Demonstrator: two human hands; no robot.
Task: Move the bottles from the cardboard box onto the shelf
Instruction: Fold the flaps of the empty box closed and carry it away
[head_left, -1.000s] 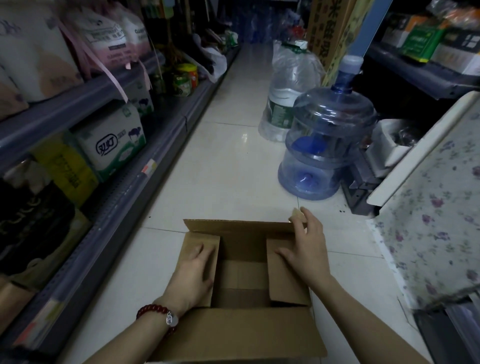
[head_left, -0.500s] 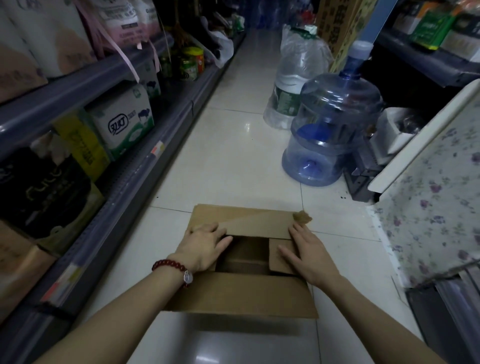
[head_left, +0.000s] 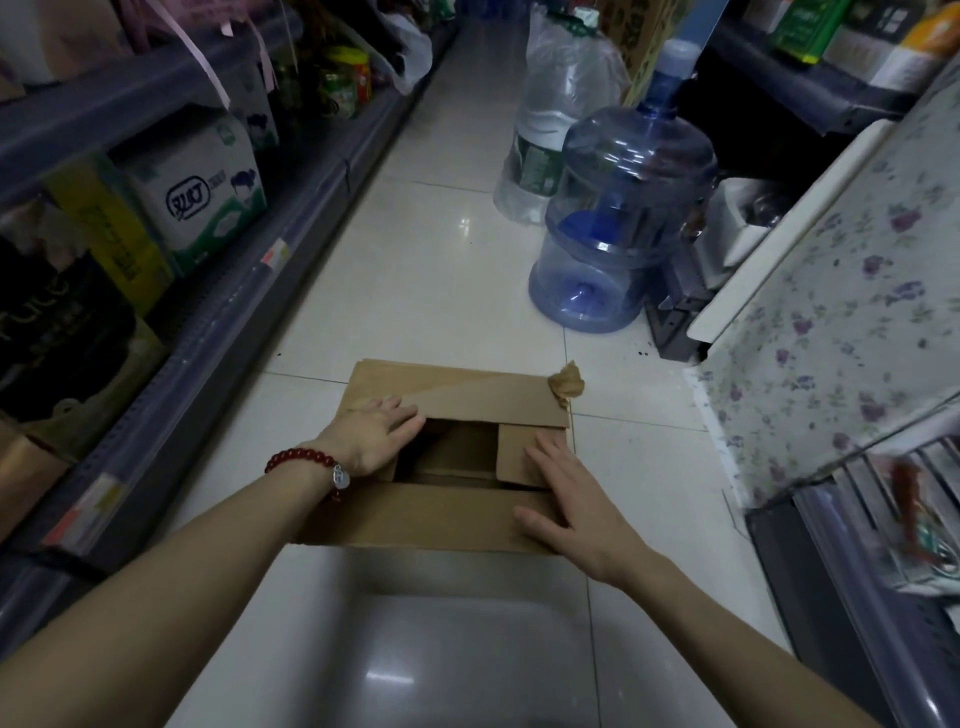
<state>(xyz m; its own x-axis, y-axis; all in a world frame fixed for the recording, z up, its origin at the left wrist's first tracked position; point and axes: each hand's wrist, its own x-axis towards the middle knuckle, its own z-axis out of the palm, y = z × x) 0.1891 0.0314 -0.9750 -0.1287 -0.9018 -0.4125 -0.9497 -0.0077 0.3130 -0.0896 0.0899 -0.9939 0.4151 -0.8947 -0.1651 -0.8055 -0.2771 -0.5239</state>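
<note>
A brown cardboard box (head_left: 447, 517) lies on the white tiled floor in the aisle, its flaps mostly folded in and a dark gap left in the middle. No bottles show inside it. My left hand (head_left: 376, 434), with a red bead bracelet at the wrist, rests flat on the far flap at the box's left side. My right hand (head_left: 569, 499) presses flat on the near flap and the right inner flap, fingers straight. The grey shelf (head_left: 208, 332) runs along the left of the aisle.
Packaged goods, among them a white and green carton (head_left: 200, 187), fill the left shelf. A large blue water jug (head_left: 621, 218) and a clear bagged one (head_left: 556, 109) stand on the floor ahead right. A flower-patterned surface (head_left: 841, 312) and dark racks close the right side.
The far flap has come down over the box opening. My left hand moved from the left inner flap onto the far flap; my right hand slid back onto the near flap. The view rose.
</note>
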